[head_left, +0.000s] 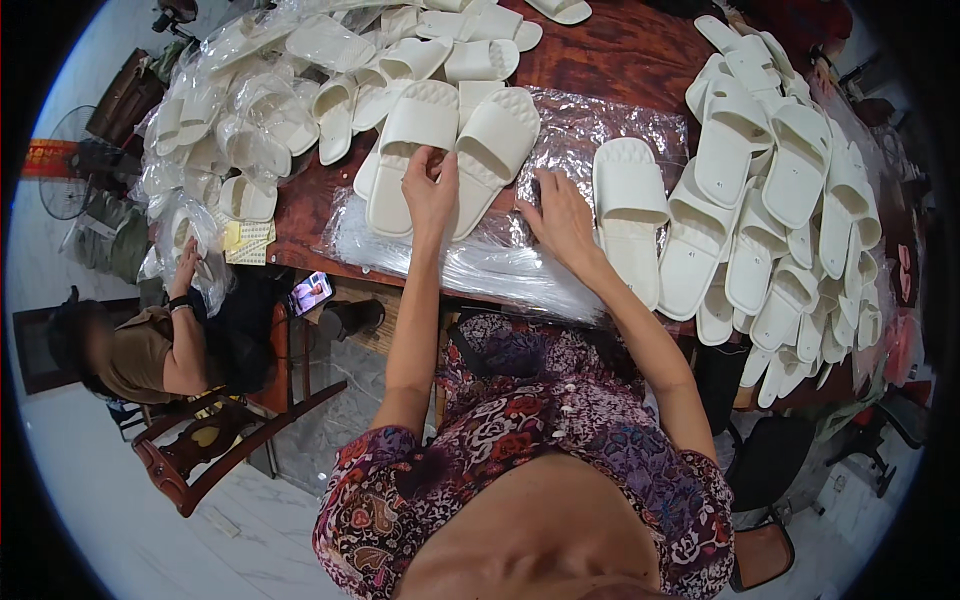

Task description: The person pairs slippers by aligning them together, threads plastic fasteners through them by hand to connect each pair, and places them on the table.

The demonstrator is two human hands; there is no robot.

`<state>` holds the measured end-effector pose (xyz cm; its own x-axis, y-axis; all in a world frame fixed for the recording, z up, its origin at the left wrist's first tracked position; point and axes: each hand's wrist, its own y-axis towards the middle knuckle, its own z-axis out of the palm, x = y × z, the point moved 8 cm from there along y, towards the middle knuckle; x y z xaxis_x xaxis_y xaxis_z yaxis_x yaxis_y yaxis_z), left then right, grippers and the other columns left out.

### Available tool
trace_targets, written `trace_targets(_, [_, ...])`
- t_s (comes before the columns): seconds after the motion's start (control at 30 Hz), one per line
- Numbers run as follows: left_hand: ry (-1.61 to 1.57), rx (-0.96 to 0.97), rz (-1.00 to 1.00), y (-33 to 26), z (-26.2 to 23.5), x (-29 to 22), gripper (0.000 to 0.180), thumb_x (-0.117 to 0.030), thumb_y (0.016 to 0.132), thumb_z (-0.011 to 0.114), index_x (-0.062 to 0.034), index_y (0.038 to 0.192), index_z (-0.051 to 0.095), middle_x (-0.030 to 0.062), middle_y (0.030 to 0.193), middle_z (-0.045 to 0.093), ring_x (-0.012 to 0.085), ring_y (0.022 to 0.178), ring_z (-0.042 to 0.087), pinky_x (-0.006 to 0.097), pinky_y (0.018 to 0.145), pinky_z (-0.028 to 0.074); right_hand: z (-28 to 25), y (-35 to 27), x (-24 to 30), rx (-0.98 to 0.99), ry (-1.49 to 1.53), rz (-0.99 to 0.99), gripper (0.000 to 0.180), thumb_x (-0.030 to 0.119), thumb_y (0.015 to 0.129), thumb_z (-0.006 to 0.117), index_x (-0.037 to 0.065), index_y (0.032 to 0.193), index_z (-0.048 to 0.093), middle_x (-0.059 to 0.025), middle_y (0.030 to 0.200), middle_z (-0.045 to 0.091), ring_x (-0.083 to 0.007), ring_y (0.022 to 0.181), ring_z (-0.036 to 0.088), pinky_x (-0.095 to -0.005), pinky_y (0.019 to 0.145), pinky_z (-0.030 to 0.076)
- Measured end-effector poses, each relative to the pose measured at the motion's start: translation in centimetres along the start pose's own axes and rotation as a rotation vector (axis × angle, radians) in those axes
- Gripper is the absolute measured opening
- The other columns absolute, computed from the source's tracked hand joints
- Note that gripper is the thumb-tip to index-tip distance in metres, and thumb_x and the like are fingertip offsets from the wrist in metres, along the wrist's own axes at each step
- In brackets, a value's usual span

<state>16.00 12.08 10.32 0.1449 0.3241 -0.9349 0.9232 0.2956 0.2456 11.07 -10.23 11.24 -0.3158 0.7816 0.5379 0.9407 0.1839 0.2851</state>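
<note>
A pair of white slide slippers lies side by side in front of me, soles down: a left slipper (pixel 421 116) and a right slipper (pixel 500 135). My left hand (pixel 430 195) is at the left slipper's foot opening, its thumb and fingers curled closed by the strap's edge. On a stack of clear plastic bags (pixel 460 255) rests my right hand (pixel 562 218), open, fingers and thumb apart, holding nothing. Just right of that hand lies a single white slipper (pixel 630 200) with a quilted strap.
A big heap of bare white slippers (pixel 790 150) covers the table's right side. Slippers in clear bags (pixel 260 110) pile up at the left. The wooden table (pixel 600 45) shows red-brown. A seated person (pixel 140 350) handles a bagged slipper at the left, near a lit phone (pixel 311 292).
</note>
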Motion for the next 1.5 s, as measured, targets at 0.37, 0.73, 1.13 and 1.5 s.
trace_targets(0.37, [-0.081, -0.042, -0.029, -0.2, 0.0, -1.2, 0.023, -0.014, 0.094, 0.068, 0.0073, 0.102, 0.07, 0.0041, 0.081, 0.069, 0.0067, 0.072, 0.058, 0.024, 0.064, 0.047, 4.0, 3.2, -2.2, 0.119, 0.299, 0.274, 0.064, 0.042, 0.086, 0.073, -0.006, 0.124, 0.054, -0.0175, 0.095, 0.071, -0.0318, 0.087, 0.071, -0.0399, 0.077, 0.054])
trace_targets(0.73, [-0.023, -0.141, 0.038, -2.1, 0.0, -4.9, 0.023, -0.016, 0.095, 0.067, 0.0067, 0.094, 0.071, 0.002, 0.068, 0.065, 0.0059, 0.062, 0.054, 0.025, 0.058, 0.044, 3.9, 3.2, -2.7, 0.041, 0.469, 0.345, 0.034, 0.023, 0.088, 0.064, -0.003, 0.104, 0.051, -0.0193, 0.084, 0.066, -0.0368, 0.076, 0.068, -0.0461, 0.07, 0.054])
trace_targets(1.13, [-0.196, -0.051, -0.063, -8.2, -2.2, -8.9, 0.017, -0.01, 0.098, 0.066, 0.006, 0.094, 0.069, 0.0005, 0.078, 0.067, 0.0043, 0.071, 0.056, 0.021, 0.064, 0.045, -3.4, -2.4, 1.0, 0.028, 0.504, 0.317, 0.03, 0.018, 0.082, 0.068, 0.0, 0.101, 0.055, -0.0089, 0.072, 0.065, -0.0198, 0.063, 0.064, -0.0347, 0.062, 0.052])
trace_targets(1.5, [-0.37, 0.084, -0.349, -14.2, 0.4, -5.3, 0.016, -0.011, 0.097, 0.069, 0.0049, 0.097, 0.07, 0.0011, 0.085, 0.068, 0.0028, 0.073, 0.058, 0.018, 0.063, 0.045, -7.2, -10.0, -0.1, 0.004, 0.337, 0.342, 0.03, 0.017, 0.08, 0.071, 0.003, 0.098, 0.052, -0.0087, 0.068, 0.065, -0.0228, 0.06, 0.067, -0.0359, 0.06, 0.055])
